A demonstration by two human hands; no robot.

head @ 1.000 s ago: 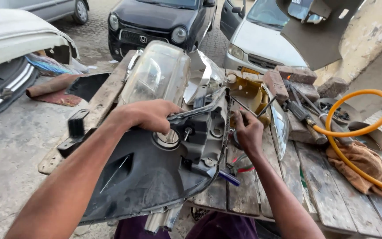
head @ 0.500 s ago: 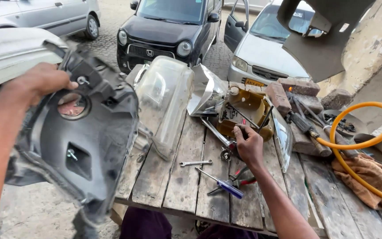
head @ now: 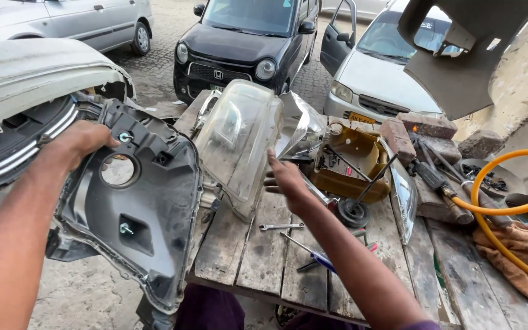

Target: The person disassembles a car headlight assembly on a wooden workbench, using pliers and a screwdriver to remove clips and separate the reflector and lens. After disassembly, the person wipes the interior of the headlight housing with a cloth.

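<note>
The left hand (head: pixel 84 142) grips the top edge of the grey headlamp housing (head: pixel 135 208), holding it off the left edge of the wooden table (head: pixel 239 256), rear face up. The right hand (head: pixel 285 177), open and empty, reaches toward the clear lens (head: pixel 239 140) standing on the table. Beside the lens, a yellow container (head: pixel 352 160) holds rod-like tools.

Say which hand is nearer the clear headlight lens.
Right. The right hand reaches just beside the clear headlight lens, at its right edge; the left hand grips the black headlight housing, off to its left.
</note>
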